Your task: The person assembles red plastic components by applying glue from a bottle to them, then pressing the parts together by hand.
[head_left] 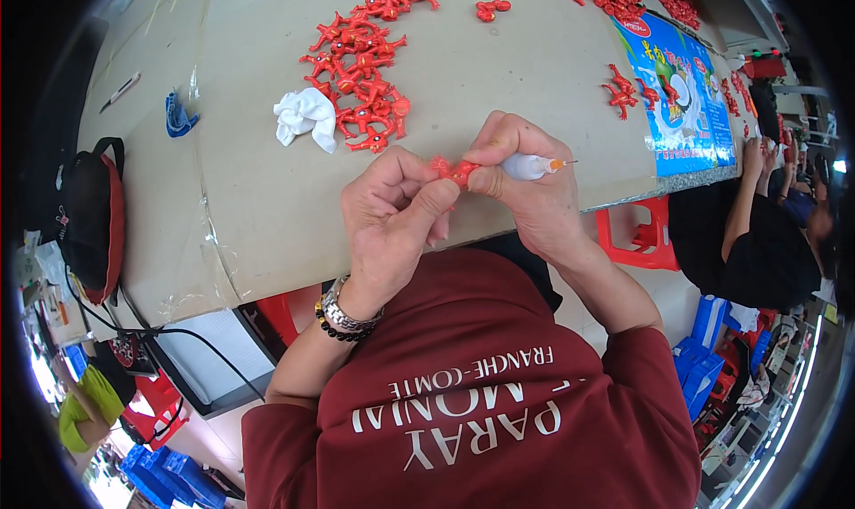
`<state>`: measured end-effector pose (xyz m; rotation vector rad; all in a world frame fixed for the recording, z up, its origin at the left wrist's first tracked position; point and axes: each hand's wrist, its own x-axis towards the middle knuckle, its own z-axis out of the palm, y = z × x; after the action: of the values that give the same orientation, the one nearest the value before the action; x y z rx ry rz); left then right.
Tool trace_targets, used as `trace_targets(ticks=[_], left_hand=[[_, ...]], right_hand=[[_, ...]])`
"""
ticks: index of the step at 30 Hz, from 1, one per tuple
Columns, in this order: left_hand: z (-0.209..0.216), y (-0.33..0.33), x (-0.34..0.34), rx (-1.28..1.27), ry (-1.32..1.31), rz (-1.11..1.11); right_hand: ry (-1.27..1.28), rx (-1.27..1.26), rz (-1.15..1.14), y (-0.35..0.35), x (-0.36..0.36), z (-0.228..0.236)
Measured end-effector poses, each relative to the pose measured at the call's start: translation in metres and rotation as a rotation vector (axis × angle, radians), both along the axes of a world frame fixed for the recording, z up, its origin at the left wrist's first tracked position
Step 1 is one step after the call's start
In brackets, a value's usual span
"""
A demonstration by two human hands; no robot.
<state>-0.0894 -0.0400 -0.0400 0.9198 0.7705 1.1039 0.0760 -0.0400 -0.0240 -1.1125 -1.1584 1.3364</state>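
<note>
Between my two hands, just above the table's near edge, is a small red plastic figure (461,173). The fingers and thumb of my left hand (392,211) pinch its left end. At its other end, the thumb and forefinger of my right hand (539,197) grip it. My right hand also keeps a small white squeeze bottle (525,166) tucked in it, its orange-based needle tip pointing right. Beyond my left hand lies a heap of red figures (361,68). Beside that heap rests a crumpled white cloth (305,119). My fingers cover part of the held figure.
On the table (258,206) are a blue scrap (180,114) and a pen (120,91) at left. Further right, several red figures (621,92) lie by a blue printed sheet (681,90). A black-and-red bag (93,219) hangs over the left edge. A person (744,233) sits at right near a red stool (639,233).
</note>
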Motion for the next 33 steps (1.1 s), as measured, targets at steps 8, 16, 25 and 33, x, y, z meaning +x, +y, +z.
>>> trace_targets(ticks=[8,16,25,33], left_hand=[[-0.003,0.001,0.001,-0.003,0.012,0.017],[-0.002,0.001,0.003,0.016,0.003,0.031],[-0.004,0.009,-0.002,0.496,0.474,0.214],[-0.007,0.01,-0.002,0.914,0.615,0.345]], right_hand=[[-0.02,0.003,0.001,0.001,0.001,-0.003],[0.004,0.011,0.001,0.001,0.0,-0.004],[-0.018,0.014,0.006,0.003,0.002,0.012],[0.009,-0.046,-0.048,-0.005,0.0,0.012]])
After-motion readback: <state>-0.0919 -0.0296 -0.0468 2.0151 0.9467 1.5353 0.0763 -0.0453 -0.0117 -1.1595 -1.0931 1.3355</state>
